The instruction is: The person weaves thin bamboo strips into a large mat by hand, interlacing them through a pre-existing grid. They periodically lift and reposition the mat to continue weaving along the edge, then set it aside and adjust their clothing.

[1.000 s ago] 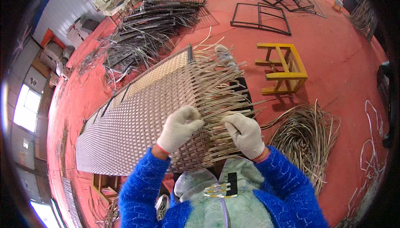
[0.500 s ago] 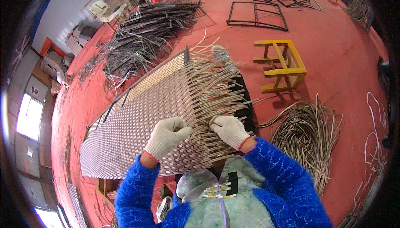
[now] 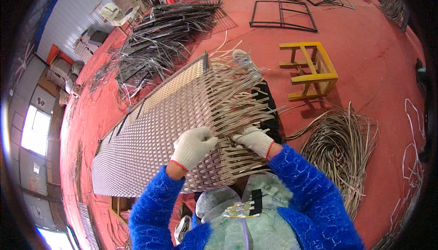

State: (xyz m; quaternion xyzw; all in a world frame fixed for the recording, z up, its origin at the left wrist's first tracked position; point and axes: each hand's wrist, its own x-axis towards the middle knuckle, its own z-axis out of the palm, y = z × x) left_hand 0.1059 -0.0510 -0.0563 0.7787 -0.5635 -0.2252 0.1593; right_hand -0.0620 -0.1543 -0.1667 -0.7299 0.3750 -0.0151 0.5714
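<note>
Right hand (image 3: 253, 140), just right of frame centre: fingers curled among loose strands (image 3: 237, 106); grip on any one hidden. Left hand (image 3: 195, 145), near centre: half closed over woven panel (image 3: 153, 142); cannot tell if anything is held. Panel spans centre to lower left. Coil (image 3: 337, 149) at right, stool (image 3: 314, 78) upper right. Step seems to be working strands at panel's edge; next move calls for firm pinch on single strand.

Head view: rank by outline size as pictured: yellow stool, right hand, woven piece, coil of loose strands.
Largest to smallest:
1. Woven piece
2. Coil of loose strands
3. Yellow stool
4. Right hand, fingertips partly hidden
</note>
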